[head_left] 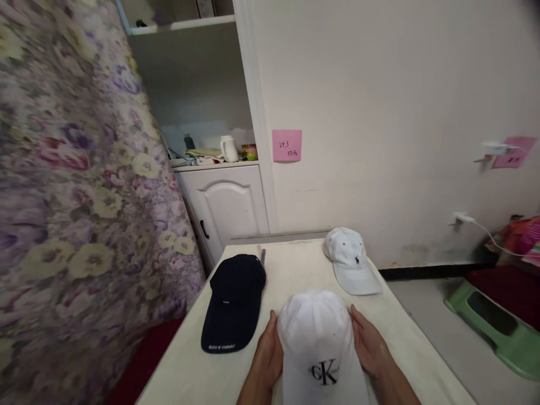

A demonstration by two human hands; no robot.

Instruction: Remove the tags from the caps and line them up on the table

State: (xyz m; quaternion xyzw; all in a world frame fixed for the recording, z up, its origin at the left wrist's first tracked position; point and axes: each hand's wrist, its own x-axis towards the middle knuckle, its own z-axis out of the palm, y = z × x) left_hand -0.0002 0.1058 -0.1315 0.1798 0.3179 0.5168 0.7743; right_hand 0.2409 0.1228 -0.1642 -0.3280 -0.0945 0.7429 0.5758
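A white baseball cap (316, 332) with dark "CK" lettering is at the near part of the table, its brim toward me and cut off by the lower frame edge. My left hand (270, 350) presses on the cap's left side, and my right hand (371, 344) on its right side, so the cap is held between them. To the left lies a dark navy cap (237, 298) with small white writing along its brim. A pale cap (351, 259) with a small dark emblem sits at the table's far right corner.
The cream-covered table (291, 264) reaches toward the wall. A floral curtain (84, 197) hangs at left, beside a white cabinet (228, 205) with a white jug (229, 149) on its shelf. A green stool (493, 320) with a dark red top stands at right.
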